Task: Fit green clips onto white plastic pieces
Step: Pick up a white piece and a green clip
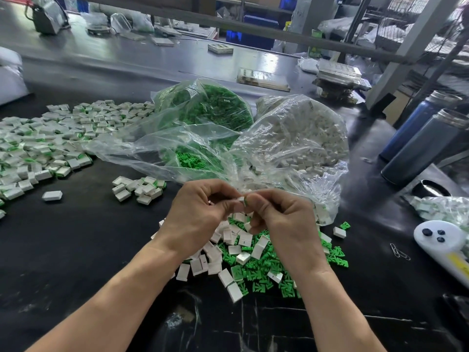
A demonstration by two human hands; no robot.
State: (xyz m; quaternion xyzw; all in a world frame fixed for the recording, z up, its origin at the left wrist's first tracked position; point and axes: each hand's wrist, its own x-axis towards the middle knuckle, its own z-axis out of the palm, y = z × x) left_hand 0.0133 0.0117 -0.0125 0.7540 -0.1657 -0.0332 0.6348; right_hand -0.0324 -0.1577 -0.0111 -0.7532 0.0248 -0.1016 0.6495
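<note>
Head view: clip meets piece at frame centre.
Both hands point(243, 209) pinch white piece point(240, 199), left side; green clip point(245, 202), right side.

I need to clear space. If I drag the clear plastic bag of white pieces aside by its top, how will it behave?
The clear plastic bag of white pieces looks thin and crumpled, so it would probably go floppy and stretch. Its mouth lies open toward the hands, so pieces would likely spill. It is bulging full, so probably heavy.
</note>
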